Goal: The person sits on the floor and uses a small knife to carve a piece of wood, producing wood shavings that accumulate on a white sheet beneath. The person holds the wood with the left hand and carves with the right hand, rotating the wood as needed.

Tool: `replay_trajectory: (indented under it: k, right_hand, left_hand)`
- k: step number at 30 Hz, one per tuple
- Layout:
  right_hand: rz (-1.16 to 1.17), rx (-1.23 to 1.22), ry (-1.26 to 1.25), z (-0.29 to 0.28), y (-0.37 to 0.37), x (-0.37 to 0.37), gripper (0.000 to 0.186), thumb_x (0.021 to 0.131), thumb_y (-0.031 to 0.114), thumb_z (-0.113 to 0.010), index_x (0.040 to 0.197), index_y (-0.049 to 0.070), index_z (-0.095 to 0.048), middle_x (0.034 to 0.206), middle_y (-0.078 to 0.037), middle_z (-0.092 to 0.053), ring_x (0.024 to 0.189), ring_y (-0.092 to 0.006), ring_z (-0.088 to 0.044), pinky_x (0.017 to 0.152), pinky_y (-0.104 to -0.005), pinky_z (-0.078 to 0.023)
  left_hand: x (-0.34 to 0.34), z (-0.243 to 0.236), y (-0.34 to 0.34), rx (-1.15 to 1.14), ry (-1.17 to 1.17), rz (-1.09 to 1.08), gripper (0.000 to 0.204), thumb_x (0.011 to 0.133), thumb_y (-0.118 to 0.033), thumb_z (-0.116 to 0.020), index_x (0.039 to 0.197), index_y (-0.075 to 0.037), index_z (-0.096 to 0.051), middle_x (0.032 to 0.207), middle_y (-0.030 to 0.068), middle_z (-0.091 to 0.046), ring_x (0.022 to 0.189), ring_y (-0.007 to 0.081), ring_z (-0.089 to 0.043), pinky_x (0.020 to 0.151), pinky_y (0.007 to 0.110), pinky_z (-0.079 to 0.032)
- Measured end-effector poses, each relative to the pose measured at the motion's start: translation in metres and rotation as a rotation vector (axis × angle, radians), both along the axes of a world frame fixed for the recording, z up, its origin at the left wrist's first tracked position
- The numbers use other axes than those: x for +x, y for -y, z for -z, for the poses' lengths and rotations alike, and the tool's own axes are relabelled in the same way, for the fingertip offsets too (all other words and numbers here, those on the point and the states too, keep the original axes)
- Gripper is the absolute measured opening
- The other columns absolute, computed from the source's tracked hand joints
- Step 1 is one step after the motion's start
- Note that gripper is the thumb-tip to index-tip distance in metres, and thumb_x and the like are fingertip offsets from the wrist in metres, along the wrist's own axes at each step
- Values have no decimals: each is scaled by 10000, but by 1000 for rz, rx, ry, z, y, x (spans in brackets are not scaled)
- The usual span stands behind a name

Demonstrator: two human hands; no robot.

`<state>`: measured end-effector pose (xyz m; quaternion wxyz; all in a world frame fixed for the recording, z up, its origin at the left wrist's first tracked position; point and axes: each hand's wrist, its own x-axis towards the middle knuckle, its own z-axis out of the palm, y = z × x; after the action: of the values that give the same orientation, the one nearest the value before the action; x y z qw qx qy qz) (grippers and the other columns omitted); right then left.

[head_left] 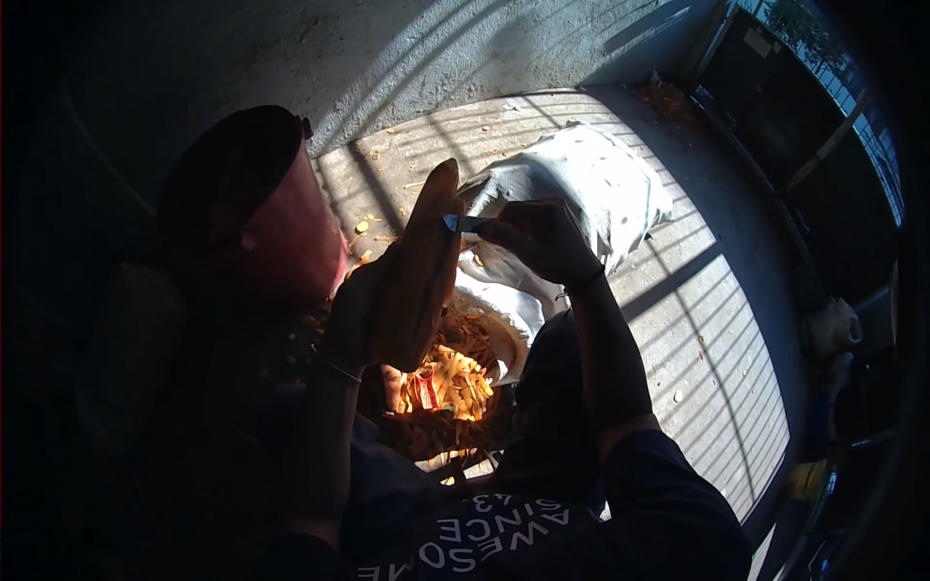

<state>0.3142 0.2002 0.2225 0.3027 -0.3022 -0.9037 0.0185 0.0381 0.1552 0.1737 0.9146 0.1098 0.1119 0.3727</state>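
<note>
My left hand [360,300] is closed on a long brown vegetable or root [422,271], held tilted with its narrow end up, in shadow. My right hand [533,237] is closed on a small bladed tool [455,223], whose shiny blade rests against the upper part of that long piece; whether it is a knife or peeler I cannot tell. Below my hands lies a heap of orange peelings [455,387] with a red scrap among them, beside a crumpled white sack [509,320]. A larger white sack [601,194] lies beyond my right hand in sunlight.
A red drum with a dark rim [291,232] stands at left against a rough wall [542,44]. Barred shadows cross the concrete floor [697,368], where scraps lie scattered. Along the right side are a dark railing panel [794,107] and pale containers [833,324].
</note>
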Motion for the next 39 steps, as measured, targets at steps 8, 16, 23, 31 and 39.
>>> replay_trajectory:
  k: [8, 16, 23, 31, 39]
  right_hand:
    - [390, -484, -412, 18, -15, -1, 291, 989, 259, -665, 851, 12, -732, 627, 6, -590, 624, -32, -455, 584, -297, -418]
    - [9, -560, -495, 51, -5, -53, 215, 881, 228, -798, 918, 31, -721, 722, 23, -619, 668, -25, -511, 574, -241, -412]
    - [216, -940, -711, 31, -13, -38, 216, 889, 204, -745, 869, -11, -758, 723, -48, -715, 604, -80, -615, 581, -248, -466]
    - [-144, -1491, -956, 37, -2, -46, 369, 927, 201, -733, 1227, 2, -653, 791, -8, -663, 544, -3, -477, 466, -200, -355]
    - [-247, -1205, -1051, 56, -3, -55, 130, 927, 86, -721, 987, 57, -610, 706, 45, -535, 534, -46, -479, 478, -222, -378]
  left_hand:
    - [-1, 2, 0, 62, -85, -142, 401, 1068, -324, -481, 1292, -19, -614, 1142, 119, -711, 980, 225, -705, 880, 350, -583]
    - [5, 27, -13, 198, -423, -501, 342, 1055, -295, -518, 1217, -25, -650, 1107, 78, -717, 962, 177, -696, 856, 311, -572]
    - [0, 25, -12, 127, -265, -474, 309, 1046, -265, -531, 1224, -43, -654, 1114, 76, -720, 969, 178, -706, 855, 314, -585]
    - [5, 15, -10, 260, -4, -716, 347, 1056, -242, -486, 1343, -62, -561, 1277, 102, -651, 1162, 210, -639, 1014, 373, -523]
    - [2, -3, -4, 389, 323, -512, 515, 1065, -413, -421, 1418, -46, -495, 1416, 179, -555, 1311, 369, -527, 1107, 495, -445]
